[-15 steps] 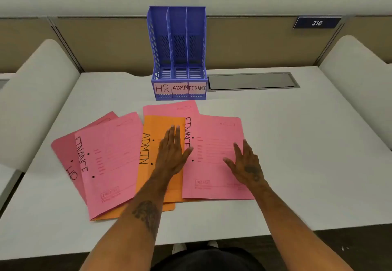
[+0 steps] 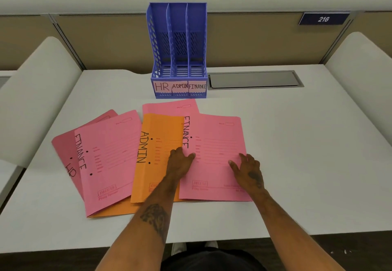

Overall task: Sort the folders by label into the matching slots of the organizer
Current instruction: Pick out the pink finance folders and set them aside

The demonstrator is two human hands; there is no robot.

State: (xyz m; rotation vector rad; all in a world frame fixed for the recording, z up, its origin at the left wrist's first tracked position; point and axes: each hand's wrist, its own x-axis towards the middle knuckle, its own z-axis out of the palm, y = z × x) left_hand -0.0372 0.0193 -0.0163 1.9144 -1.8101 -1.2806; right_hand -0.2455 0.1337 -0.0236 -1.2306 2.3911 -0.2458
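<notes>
left hand [image 2: 180, 163]: fingers bent, tips at the left edge of the right FINANCE folder [image 2: 214, 139], thumb lying on top of that edge; whether the fingertips have got under the sheet cannot be told.
right hand [image 2: 249, 171]: fingers spread and nearly straight, lying flat on the same folder's right half; it grips nothing.
right FINANCE folder: pink, flat on the table [image 2: 307, 164], under both thumbs; its label runs away from the left fingertips.
ADMIN folder [image 2: 159, 135]: orange, under the left palm and just left of the left fingers; its right side is overlapped by the right FINANCE folder.
covered pink folder [image 2: 167, 107]: beyond the left fingertips, mostly under the two above; label hidden.
left FINANCE folder [image 2: 112, 154]: pink, well left of the left fingers.
HR folder [image 2: 62, 150]: darker pink, farthest left of the fingers, partly under the left FINANCE folder.
organizer [image 2: 178, 37]: blue, upright, slots marked HR, ADMIN, FINANCE; well beyond both sets of fingertips.
grey panel [image 2: 254, 80]: set in the table, beyond the right fingers, just right of the organizer.
</notes>
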